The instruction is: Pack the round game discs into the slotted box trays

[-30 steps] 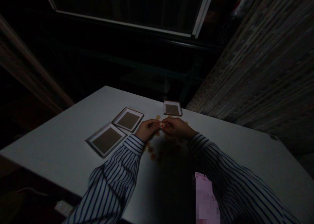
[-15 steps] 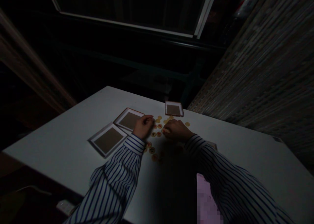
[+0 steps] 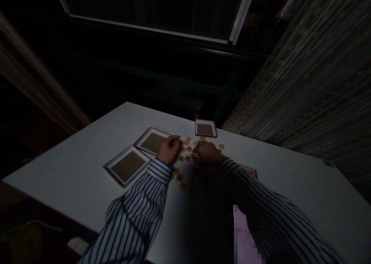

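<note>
Dim room, smooth white table (image 3: 72, 171), we see small round yellow discs (image 3: 185, 158) lying flat, faces up, scattered between our hands, left hand (image 3: 169, 149) curled beside a square cardboard tray (image 3: 150, 141), right hand (image 3: 206, 154) fingertips bent onto one disc, either grip too dark to tell.

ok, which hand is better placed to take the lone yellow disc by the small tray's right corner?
Probably right. The right hand lies just beside that yellow disc, nothing between them; the left hand sits at the edge of the larger tray, across the other discs.
</note>
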{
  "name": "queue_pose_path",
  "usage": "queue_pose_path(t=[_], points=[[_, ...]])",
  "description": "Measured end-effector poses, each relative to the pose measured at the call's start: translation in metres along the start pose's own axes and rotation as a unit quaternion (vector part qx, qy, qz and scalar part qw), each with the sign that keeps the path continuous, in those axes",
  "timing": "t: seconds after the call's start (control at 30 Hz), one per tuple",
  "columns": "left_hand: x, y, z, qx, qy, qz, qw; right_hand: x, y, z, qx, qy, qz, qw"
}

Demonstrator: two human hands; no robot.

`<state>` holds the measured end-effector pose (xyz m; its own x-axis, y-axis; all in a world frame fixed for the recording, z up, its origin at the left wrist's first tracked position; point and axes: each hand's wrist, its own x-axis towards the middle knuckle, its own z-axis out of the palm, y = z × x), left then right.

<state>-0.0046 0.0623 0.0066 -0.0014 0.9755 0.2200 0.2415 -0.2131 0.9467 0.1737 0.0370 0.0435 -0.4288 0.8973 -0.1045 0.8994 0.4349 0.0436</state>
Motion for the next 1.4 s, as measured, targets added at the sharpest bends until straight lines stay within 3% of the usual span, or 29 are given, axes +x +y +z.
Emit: queue_pose_path(t=[0.37, 0.63, 0.77, 0.87, 1.0, 1.1, 1.2, 1.4], points=[[-0.004, 0.002, 0.0, 0.051, -0.012, 0.018, 0.998, -0.021, 0.023, -0.02, 0.031, 0.026, 0.016, 0.999], [-0.008, 0.012, -0.001, 0.096, -0.041, 0.046, 0.993, -0.058, 0.04, -0.034, 0.072, 0.104, 0.056, 0.99], [-0.017, 0.024, 0.003, 0.121, -0.058, 0.056, 0.989, -0.069, 0.035, -0.029, 0.05, 0.079, 0.058, 0.994], [-0.032, 0.035, 0.012, 0.2, -0.108, 0.096, 0.969, -0.075, 0.032, -0.021, 0.034, 0.05, 0.052, 0.997], [-0.055, 0.045, 0.027, 0.358, -0.175, 0.126, 0.909, -0.083, 0.034, -0.011, 0.047, 0.058, 0.057, 0.996], [-0.068, 0.046, 0.039, 0.417, -0.209, 0.13, 0.875, -0.087, 0.037, -0.007, 0.055, 0.069, 0.052, 0.995], [-0.075, 0.044, 0.047, 0.43, -0.24, 0.139, 0.859, -0.09, 0.038, -0.004, 0.052, 0.071, 0.042, 0.995], [-0.081, 0.038, 0.051, 0.448, -0.239, 0.149, 0.848, -0.09, 0.037, 0.001, 0.075, 0.078, 0.029, 0.994]])
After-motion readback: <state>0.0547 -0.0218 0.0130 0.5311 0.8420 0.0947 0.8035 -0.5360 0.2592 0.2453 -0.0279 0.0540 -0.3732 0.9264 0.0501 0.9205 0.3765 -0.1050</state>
